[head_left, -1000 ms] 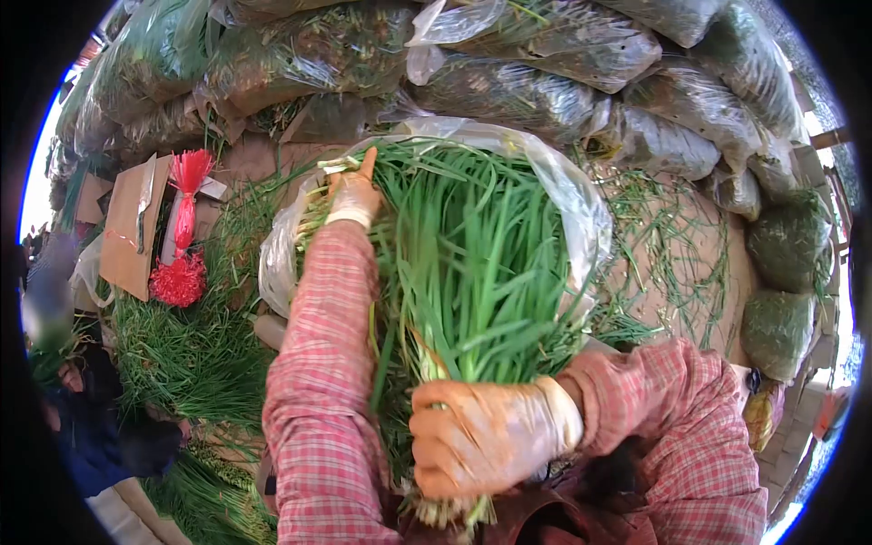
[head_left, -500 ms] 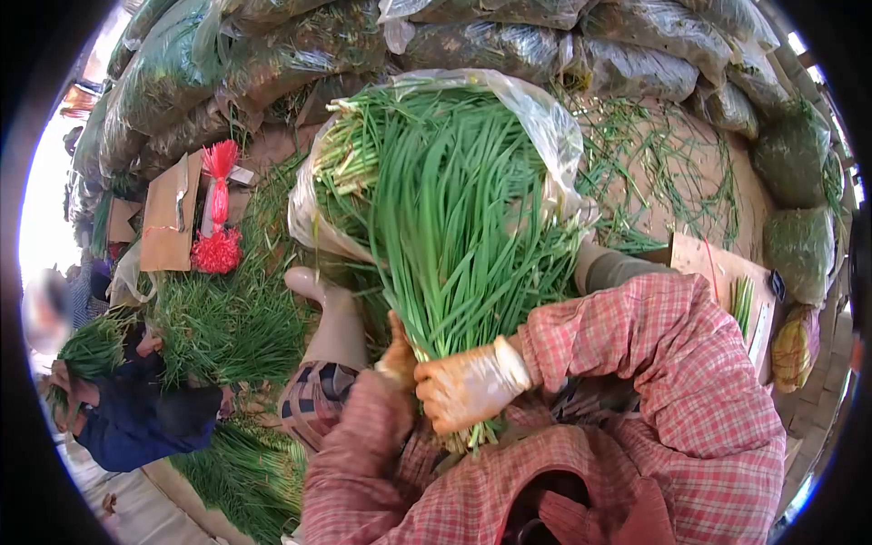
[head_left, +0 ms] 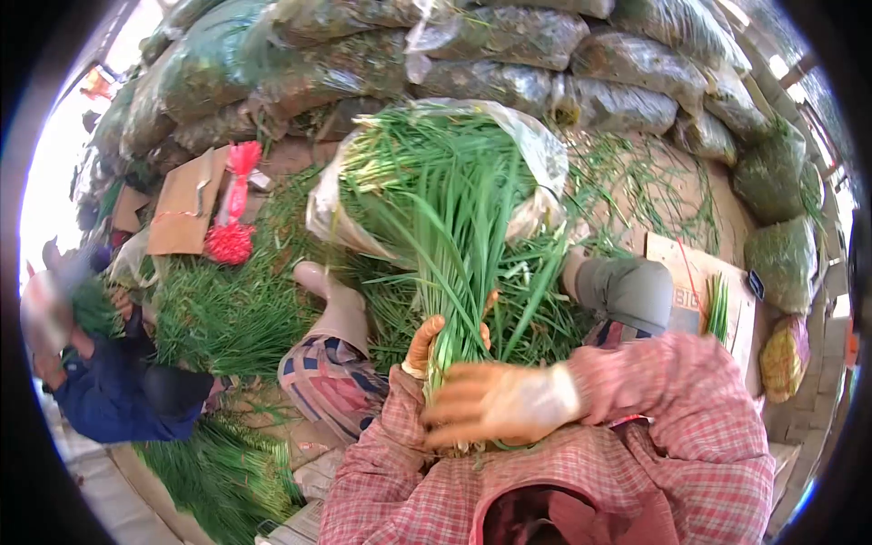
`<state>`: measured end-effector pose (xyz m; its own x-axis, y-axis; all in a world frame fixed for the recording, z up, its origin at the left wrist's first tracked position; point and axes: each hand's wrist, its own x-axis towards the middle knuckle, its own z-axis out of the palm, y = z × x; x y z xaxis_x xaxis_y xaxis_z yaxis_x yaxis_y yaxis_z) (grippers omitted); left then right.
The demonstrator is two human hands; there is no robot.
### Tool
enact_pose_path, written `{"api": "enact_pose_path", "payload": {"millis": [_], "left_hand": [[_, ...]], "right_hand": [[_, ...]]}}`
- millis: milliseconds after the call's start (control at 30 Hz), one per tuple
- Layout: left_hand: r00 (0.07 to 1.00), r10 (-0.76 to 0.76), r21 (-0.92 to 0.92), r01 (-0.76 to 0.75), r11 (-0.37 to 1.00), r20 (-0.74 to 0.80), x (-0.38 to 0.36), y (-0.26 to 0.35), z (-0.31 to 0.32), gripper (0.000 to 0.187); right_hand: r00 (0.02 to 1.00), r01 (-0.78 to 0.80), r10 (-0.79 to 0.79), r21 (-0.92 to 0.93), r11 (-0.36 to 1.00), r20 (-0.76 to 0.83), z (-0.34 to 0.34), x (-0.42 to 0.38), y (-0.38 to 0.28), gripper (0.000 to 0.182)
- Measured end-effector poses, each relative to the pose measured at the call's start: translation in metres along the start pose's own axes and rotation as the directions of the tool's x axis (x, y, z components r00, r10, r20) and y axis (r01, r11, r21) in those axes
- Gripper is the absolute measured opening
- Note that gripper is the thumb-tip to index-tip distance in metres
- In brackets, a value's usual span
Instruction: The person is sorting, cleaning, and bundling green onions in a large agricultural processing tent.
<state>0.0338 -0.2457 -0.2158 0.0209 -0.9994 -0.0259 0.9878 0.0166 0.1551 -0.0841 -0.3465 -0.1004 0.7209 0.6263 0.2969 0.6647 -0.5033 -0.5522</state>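
My left hand (head_left: 423, 347), in an orange-stained work glove, is closed around a bundle of garlic chives (head_left: 457, 263). Its thumb and fingertips show on either side of the stems. Long leaves from the bundle reach up over a clear plastic bag (head_left: 536, 150) filled with more chives. In a similar glove with a whitish cuff, my right hand (head_left: 504, 402) lies across the stem end, fingers stretched out and somewhat blurred. The lower stems are partly hidden behind it.
Filled plastic sacks (head_left: 495, 36) are stacked along the back. Left are a cardboard piece (head_left: 188, 204), red ties (head_left: 232, 241) and loose chives (head_left: 222, 313); another person (head_left: 127, 386) handles greens there. A board (head_left: 690, 295) with a few chives stands right.
My right hand has loosened from the stems and its fingers have straightened across the stem end. The bundle looks narrower, and some leaves now lie to its right. The view has shifted slightly.
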Motion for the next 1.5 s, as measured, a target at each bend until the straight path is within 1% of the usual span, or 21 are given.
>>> {"api": "enact_pose_path", "payload": {"millis": [33,67,100,167,267,400,700,767,800,833,867,900,933,967,1033,1067,1133,1233,1333,1467,1500], "left_hand": [[0.995,0.069,0.129,-0.059,0.990,-0.070,-0.005,0.013,0.010,0.078],[0.937,0.219,0.176,-0.176,0.969,-0.270,-0.006,0.017,0.038,0.065],[0.945,0.234,0.290,-0.163,0.943,-0.229,-0.011,0.028,0.034,0.057],[0.908,0.337,0.478,-0.187,0.858,-0.250,-0.015,0.041,0.051,0.039],[0.849,0.501,0.749,-0.220,0.625,-0.169,-0.005,0.044,0.081,0.043],[0.928,0.371,0.920,-0.110,0.377,-0.041,-0.004,0.038,0.109,0.051],[0.994,0.114,0.999,-0.006,0.051,0.000,0.036,0.025,0.163,0.053],[0.964,0.260,0.980,-0.008,-0.198,0.061,0.053,0.011,0.191,0.060],[0.879,0.331,0.874,-0.169,-0.457,0.343,0.063,-0.002,0.214,0.065],[0.877,0.332,0.636,0.041,-0.771,0.346,0.074,-0.011,0.235,0.073],[0.707,0.336,0.681,-0.278,-0.678,0.622,0.089,-0.020,0.245,0.080],[0.646,0.311,0.665,-0.418,-0.619,0.697,0.107,-0.028,0.257,0.084],[0.623,0.302,0.691,-0.623,-0.365,0.721,0.129,-0.043,0.271,0.085],[0.563,0.240,0.586,-0.582,-0.563,0.791,0.138,-0.055,0.286,0.081],[0.537,0.205,0.548,-0.623,-0.558,0.818,0.163,-0.077,0.305,0.060],[0.647,0.113,0.626,-0.656,-0.422,0.754,0.171,-0.090,0.320,0.059],[0.625,0.190,0.635,-0.772,0.007,0.758,0.183,-0.128,0.325,0.058],[0.603,0.163,0.504,-0.762,0.407,0.781,0.218,-0.172,0.311,0.057],[0.648,0.081,0.629,-0.757,0.177,0.757,0.244,-0.206,0.264,0.058],[0.825,-0.033,0.729,-0.479,0.489,0.564,0.267,-0.255,0.180,0.083],[0.892,-0.086,0.806,-0.355,0.474,0.444,0.264,-0.258,0.176,0.082]], "right_hand": [[0.972,-0.234,0.229,0.177,0.956,0.045,-0.033,-0.004,-0.002,0.067],[0.892,-0.349,0.387,0.191,0.918,-0.233,-0.047,-0.023,0.000,0.068],[0.611,-0.522,0.697,0.470,0.711,-0.375,-0.038,-0.047,0.009,0.070],[0.372,-0.345,0.852,0.797,0.495,-0.368,-0.024,-0.071,0.043,0.076],[0.464,-0.114,0.828,0.905,0.409,-0.315,-0.009,-0.033,0.059,0.065],[0.539,0.350,0.676,0.864,0.362,-0.502,-0.044,0.016,0.061,0.053],[0.429,0.426,0.649,0.774,0.468,-0.629,-0.124,-0.013,0.011,0.038],[0.345,0.378,0.603,0.694,0.612,-0.719,-0.142,-0.028,-0.002,0.040],[0.287,0.327,0.562,0.631,0.703,-0.776,-0.154,-0.034,-0.013,0.040],[0.232,0.225,0.540,0.585,0.779,-0.809,-0.165,-0.041,-0.023,0.040],[0.180,0.109,0.517,0.540,0.835,-0.837,-0.176,-0.051,-0.034,0.040],[0.223,-0.103,0.384,0.370,0.923,-0.896,-0.189,-0.064,-0.047,0.037],[0.302,-0.304,0.271,0.177,0.936,-0.914,-0.200,-0.077,-0.063,0.035],[0.334,-0.319,0.217,0.106,0.942,-0.917,-0.209,-0.088,-0.085,0.038],[0.325,-0.296,0.284,0.188,0.936,-0.902,-0.229,-0.112,-0.113,0.038],[0.283,-0.240,0.387,0.325,0.915,-0.878,-0.238,-0.123,-0.121,0.034],[0.121,-0.304,0.303,0.256,0.918,-0.945,-0.230,-0.137,-0.152,0.027],[0.004,-0.318,0.254,0.239,0.918,-0.967,-0.219,-0.176,-0.161,0.028],[-0.116,-0.583,0.164,0.201,0.788,-0.980,-0.176,-0.234,-0.148,0.046],[-0.235,-0.656,0.272,0.359,0.664,-0.933,-0.095,-0.302,-0.111,0.057],[-0.247,-0.505,0.351,0.429,0.749,-0.903,-0.091,-0.304,-0.116,0.056]]}}
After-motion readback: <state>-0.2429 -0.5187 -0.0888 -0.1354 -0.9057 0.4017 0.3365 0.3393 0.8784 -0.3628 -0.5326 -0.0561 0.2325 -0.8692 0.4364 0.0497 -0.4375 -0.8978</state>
